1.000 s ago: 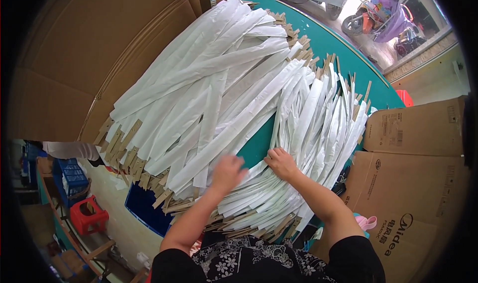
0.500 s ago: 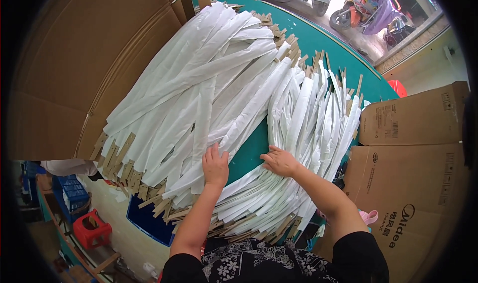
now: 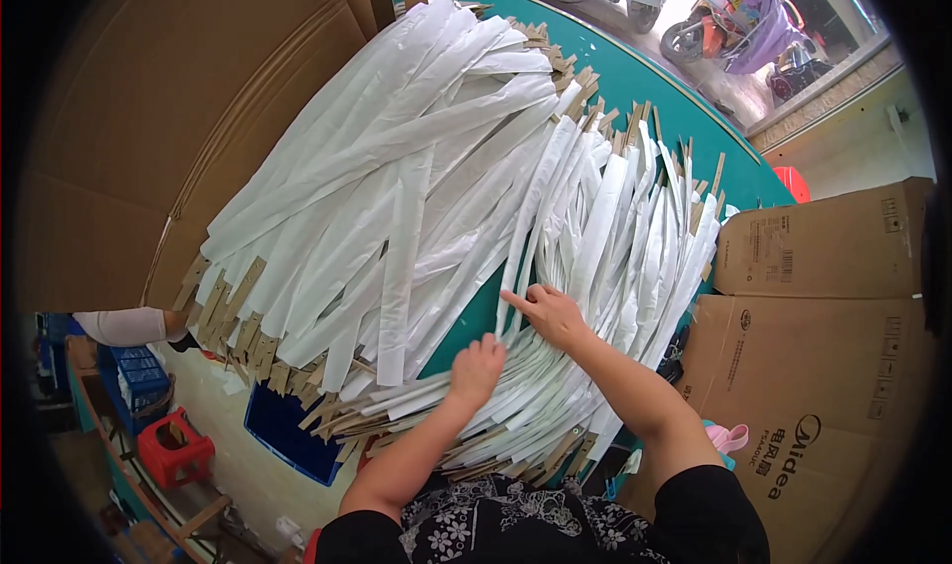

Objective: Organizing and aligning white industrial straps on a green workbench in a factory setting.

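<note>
Long white strips with brown card-like ends lie in a wide pile (image 3: 347, 207) on the left of the green table. A second bundle of strips (image 3: 600, 237) lies to the right, bending toward me and the left at its near part. Between them, a white strip (image 3: 521, 237) runs down to my hands. My left hand (image 3: 478, 371) is closed at its lower part, fingertips pinching it. Just above and to the right, my right hand (image 3: 551, 316) lies over the bundle, its index finger stretched across the strip and its thumb apart. The undersides of both hands are hidden.
A tall cardboard sheet (image 3: 198, 98) stands at the left, and a cardboard box (image 3: 793, 366) at the right. The green table (image 3: 684, 88) shows beyond the strips. Lower left are a red stool (image 3: 177, 450), a blue crate (image 3: 144, 377) and another person's arm (image 3: 129, 326).
My left hand has moved right and toward me, off the left pile. A strip has shifted from that pile toward the right bundle. My right hand has moved slightly left, its index finger now extended.
</note>
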Demonstrator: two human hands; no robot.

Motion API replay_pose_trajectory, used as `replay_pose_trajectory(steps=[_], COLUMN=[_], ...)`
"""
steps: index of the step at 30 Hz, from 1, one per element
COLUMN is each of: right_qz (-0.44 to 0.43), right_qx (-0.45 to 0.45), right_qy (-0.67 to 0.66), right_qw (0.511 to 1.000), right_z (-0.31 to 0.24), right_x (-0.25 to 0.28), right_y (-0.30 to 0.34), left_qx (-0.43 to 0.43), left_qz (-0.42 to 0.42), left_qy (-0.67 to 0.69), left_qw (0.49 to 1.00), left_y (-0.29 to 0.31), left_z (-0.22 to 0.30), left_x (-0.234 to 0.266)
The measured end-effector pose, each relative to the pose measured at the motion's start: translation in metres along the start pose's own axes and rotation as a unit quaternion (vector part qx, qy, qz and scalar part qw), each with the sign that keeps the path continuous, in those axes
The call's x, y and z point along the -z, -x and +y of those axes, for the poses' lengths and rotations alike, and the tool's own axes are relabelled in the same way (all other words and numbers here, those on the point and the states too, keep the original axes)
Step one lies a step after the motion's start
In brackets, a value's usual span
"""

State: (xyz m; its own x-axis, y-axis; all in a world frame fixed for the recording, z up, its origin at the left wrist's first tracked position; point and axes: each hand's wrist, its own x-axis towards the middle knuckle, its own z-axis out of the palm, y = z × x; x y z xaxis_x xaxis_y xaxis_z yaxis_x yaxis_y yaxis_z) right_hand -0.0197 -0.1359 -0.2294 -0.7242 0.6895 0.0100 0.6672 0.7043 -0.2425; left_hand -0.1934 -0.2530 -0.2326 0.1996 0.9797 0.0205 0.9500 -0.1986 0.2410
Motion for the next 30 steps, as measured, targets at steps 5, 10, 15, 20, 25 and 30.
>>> replay_pose_trajectory(steps=[5, 10, 15, 20, 25, 30], right_qz=[-0.013, -0.151, -0.174, -0.106, -0.131, -0.141], right_qx=[0.187, 0.279, 0.184, -0.013, -0.001, -0.021], right_qy=[0.043, 0.073, -0.089, -0.036, 0.023, -0.006], right_qw=[0.981, 0.946, 0.963, 0.994, 0.991, 0.99], right_z=[0.017, 0.021, 0.023, 0.005, 0.003, 0.001], right_x=[0.015, 0.032, 0.036, 0.015, 0.012, 0.01], right_y=[-0.012, -0.041, -0.037, -0.042, -0.043, -0.044], left_qx=[0.079, 0.211, 0.079, 0.223, 0.197, 0.231], left_qz=[0.096, 0.149, 0.067, 0.115, 0.065, 0.117], left_qy=[0.155, 0.072, 0.11, 0.163, 0.174, 0.227], left_qw=[0.98, 0.963, 0.989, 0.954, 0.963, 0.939], left_y=[-0.008, -0.029, -0.009, -0.02, -0.017, -0.016], left_z=[-0.022, -0.077, -0.076, -0.055, -0.059, -0.075], left_x=[0.005, 0.014, -0.017, -0.006, -0.008, -0.016])
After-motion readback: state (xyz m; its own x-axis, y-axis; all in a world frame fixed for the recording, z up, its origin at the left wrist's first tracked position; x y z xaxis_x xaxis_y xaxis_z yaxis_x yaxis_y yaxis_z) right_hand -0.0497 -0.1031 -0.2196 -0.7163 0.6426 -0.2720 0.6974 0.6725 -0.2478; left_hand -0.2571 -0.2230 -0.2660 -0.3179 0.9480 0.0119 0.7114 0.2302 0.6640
